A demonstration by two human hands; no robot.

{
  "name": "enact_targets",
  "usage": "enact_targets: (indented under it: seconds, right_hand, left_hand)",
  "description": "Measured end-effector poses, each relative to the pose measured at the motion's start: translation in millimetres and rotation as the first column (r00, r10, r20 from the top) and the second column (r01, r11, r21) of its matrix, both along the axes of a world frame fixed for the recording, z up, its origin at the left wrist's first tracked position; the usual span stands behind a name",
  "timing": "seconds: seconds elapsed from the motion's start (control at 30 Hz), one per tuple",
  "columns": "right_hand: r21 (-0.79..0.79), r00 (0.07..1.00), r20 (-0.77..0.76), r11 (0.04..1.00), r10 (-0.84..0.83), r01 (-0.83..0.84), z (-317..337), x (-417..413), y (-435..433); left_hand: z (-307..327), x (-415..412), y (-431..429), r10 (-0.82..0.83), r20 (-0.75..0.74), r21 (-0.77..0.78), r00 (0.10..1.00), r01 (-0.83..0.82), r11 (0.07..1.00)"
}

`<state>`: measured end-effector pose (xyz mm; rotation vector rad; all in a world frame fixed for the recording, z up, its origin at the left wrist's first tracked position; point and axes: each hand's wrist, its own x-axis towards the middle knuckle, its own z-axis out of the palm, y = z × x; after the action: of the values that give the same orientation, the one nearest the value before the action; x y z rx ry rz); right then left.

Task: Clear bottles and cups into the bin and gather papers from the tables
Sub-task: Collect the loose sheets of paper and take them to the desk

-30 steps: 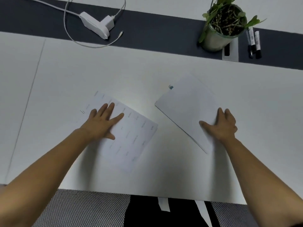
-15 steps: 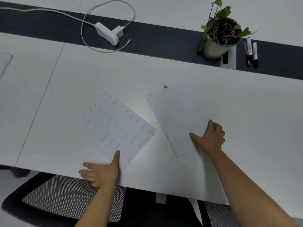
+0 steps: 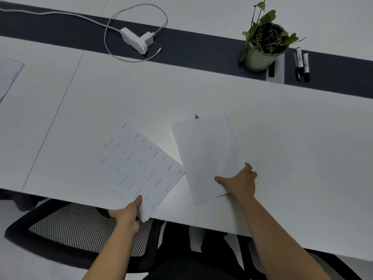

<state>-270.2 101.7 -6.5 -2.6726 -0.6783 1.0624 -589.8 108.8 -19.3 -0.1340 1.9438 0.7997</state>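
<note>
A printed sheet with a paper clip lies slanted on the white table, its near corner hanging past the front edge. My left hand pinches that corner, thumb on top. To the right lies a blank stack of papers with a small blue binder clip at its far edge. My right hand holds the stack's near right corner, thumb on the top sheet and fingers along its right edge.
A potted plant, markers and a white charger with its cable sit on the dark strip at the back. Another paper lies at the far left. A mesh chair stands under the table's front edge.
My left hand came off the printed sheet, dropped below the table edge, then took hold of its near corner. My right hand turned the blank stack and slid it nearer and leftward.
</note>
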Motion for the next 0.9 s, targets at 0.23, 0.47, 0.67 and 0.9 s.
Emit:
enact_targets:
  seconds: [0.23,0.47,0.67,0.9]
  right_hand:
    - [0.033,0.937,-0.337,0.993,-0.095,0.113,8,7,-14]
    - [0.166,0.894,-0.448,0.982,-0.008,0.092,31,0,-45]
    - [0.502,0.977,-0.190,0.865,0.096,0.013,93,-6,-78]
    - [0.664,0.869,-0.453,0.725,0.197,0.182,154,-43,-111]
  left_hand:
    - [7,-15,-7,-0.156,0.038,-0.071,0.987,0.158,0.985]
    - [41,-17,-30,-0.150,-0.102,0.135,0.983,0.163,0.977]
    - [135,22,-62,-0.080,-0.335,0.490,0.939,0.246,0.836]
    - [209,-6,-145,0.184,-0.484,0.653,0.855,0.214,0.726]
